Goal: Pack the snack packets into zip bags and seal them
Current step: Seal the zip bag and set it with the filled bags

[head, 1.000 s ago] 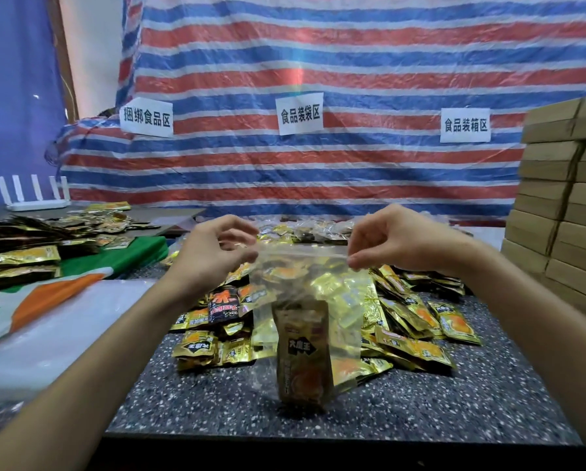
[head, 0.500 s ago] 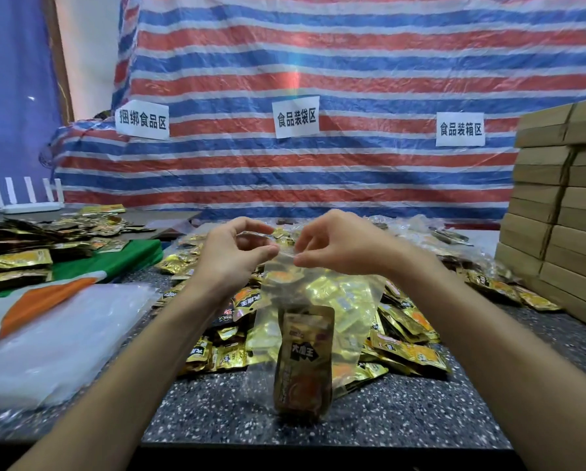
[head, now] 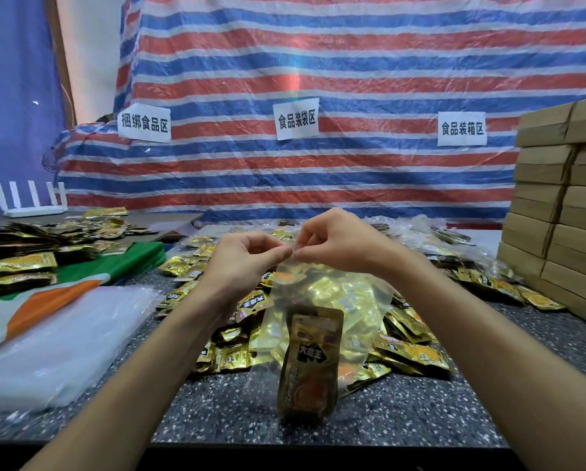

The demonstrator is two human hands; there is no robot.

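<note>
- Head view: a red, white and blue striped tarp (head: 352, 79) hangs as the backdrop, its three paper signs (head: 296, 119) apparently marking off separate work zones.
- Everything sits on a dark speckled desk (head: 488, 402), with the job in hand set near the front edge, within easy reach of the person.
- Flat cardboard boxes (head: 563, 205) stand stacked at the right edge, likely waiting for the sealed bags.
- Gold snack packets (head: 410, 351) lie heaped at mid-desk, just behind the bag and close enough to feed it.
- A clear zip bag (head: 359, 300) stands upright in front of the heap, held up by its top edge so the mouth stays straight for sealing. Its film is see-through and lightly crumpled. Whether the zip is fully closed cannot be told.
- Both hands work the seal: the left hand (head: 240, 263) and the right hand (head: 339, 243) each pinch the bag's top strip between thumb and forefinger, fingertips almost meeting at its left corner, a grip suited to pressing the zip shut.
- A single packet (head: 310, 362), gold with a dark label, stands upright inside the bag at its bottom.
</note>
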